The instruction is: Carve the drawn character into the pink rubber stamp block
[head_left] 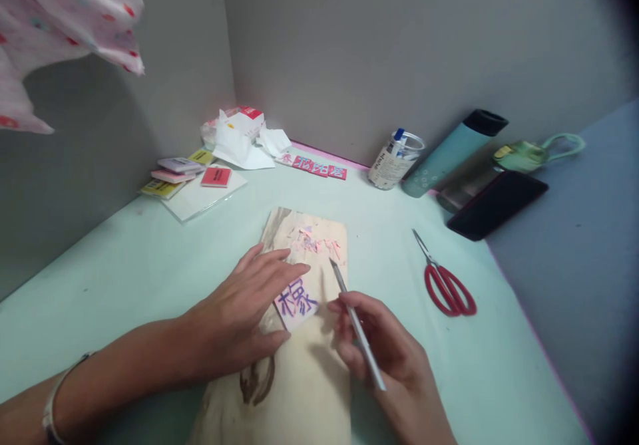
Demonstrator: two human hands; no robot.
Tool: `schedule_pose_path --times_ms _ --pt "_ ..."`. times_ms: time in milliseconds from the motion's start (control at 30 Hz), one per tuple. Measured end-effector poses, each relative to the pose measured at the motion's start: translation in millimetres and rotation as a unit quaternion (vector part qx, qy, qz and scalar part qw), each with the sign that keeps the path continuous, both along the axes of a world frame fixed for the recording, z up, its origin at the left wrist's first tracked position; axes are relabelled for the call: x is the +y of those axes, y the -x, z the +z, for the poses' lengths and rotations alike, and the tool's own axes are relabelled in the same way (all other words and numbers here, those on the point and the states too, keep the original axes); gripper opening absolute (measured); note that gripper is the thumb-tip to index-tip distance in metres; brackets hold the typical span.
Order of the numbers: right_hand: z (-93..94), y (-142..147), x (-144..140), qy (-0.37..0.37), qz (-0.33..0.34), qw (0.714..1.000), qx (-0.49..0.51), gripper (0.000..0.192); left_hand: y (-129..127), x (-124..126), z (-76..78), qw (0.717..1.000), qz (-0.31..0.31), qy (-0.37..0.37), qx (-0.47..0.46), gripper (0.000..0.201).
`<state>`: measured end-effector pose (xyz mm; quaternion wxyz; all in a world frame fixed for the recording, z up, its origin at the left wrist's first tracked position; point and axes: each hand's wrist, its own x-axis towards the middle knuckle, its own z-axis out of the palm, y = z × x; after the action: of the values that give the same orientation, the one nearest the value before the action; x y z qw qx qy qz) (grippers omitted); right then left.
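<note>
With the wooden board [294, 338] as the landmark, start at its left edge: the left hand [249, 312] comes in from the lower left, forearm low across the pale green surface [124, 265], a thin bracelet [57, 398] on the wrist. It lies palm-down and spread flat, gripping nothing — fingertips and thumb pin the small pink block [298, 302] bearing purple characters to the middle of the board. To do this carving step well, I judge that this hand should press straight down and keep its fingertips behind the blade's path, so that the block cannot skate and a slip meets wood rather than skin. Just right of the block, the right hand [384, 352] rises from the lower right edge of the board, closed in a pen-like pinch on a slim grey carving knife [357, 328]; the tip points up and away, resting near the block's upper right corner. Short, shallow strokes at a low angle would probably suit the fine strokes of the characters. Pink shavings [319, 242] lie on the far end of the board — beyond its right edge, well apart, red scissors [446, 285] rest on the surface.
</note>
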<state>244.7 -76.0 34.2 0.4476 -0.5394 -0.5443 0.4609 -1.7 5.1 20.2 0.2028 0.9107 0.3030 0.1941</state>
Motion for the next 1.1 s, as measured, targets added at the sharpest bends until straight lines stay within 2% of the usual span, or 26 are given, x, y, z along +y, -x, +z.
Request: schedule_pose_path --times_ms 67,100,200,267,367,433,500,633,700,800,867,967,1100 --pt "3.6 0 1 -0.032 -0.025 0.999 -0.019 0.016 0 -1 -1.5 1.0 -0.011 0.003 -0.006 0.078" --pt "5.4 0 2 -0.054 -0.031 0.998 -0.032 0.014 -1 -1 -2.2 1.0 -0.017 0.006 -0.008 0.079" --pt "9.4 2 1 -0.122 -0.021 0.991 -0.059 0.023 -2 -1 -3.8 1.0 -0.02 0.005 -0.018 0.082" --pt "10.8 4 0 -0.141 -0.009 0.988 -0.068 0.028 -3 0 -4.8 1.0 -0.004 -0.002 -0.021 0.085" --pt "11.6 8 -2 -0.14 0.015 0.987 -0.078 0.032 -4 4 -6.7 1.0 0.014 0.004 -0.026 0.085" --pt "10.6 10 -2 -0.15 0.023 0.985 -0.081 0.026 -3 7 -8.2 0.999 0.007 0.02 -0.031 0.08" --pt "8.0 13 -3 -0.153 -0.004 0.985 -0.084 0.013 -2 9 -9.5 0.999 -0.01 0.031 -0.041 0.072" --pt "5.0 22 -6 -0.119 -0.093 0.985 -0.081 0.013 1 13 -9.7 0.996 -0.036 0.049 -0.063 0.055" --pt "8.5 27 -6 -0.119 -0.069 0.988 -0.073 0.006 3 15 -8.4 0.995 -0.04 0.059 -0.065 0.047" --pt "17.2 32 -4 -0.119 0.019 0.989 -0.088 0.012 6 18 -5.6 0.994 -0.057 0.074 -0.064 0.041" --pt "19.9 34 -3 -0.109 0.044 0.987 -0.108 0.013 7 20 -4.4 0.992 -0.071 0.086 -0.061 0.041" --pt "13.8 37 -2 -0.121 0.028 0.985 -0.121 0.008 8 21 -4.2 0.991 -0.079 0.091 -0.054 0.044" --pt "-0.8 42 -1 -0.152 -0.03 0.982 -0.107 0.013 8 21 -3.5 0.992 -0.079 0.086 -0.046 0.049"
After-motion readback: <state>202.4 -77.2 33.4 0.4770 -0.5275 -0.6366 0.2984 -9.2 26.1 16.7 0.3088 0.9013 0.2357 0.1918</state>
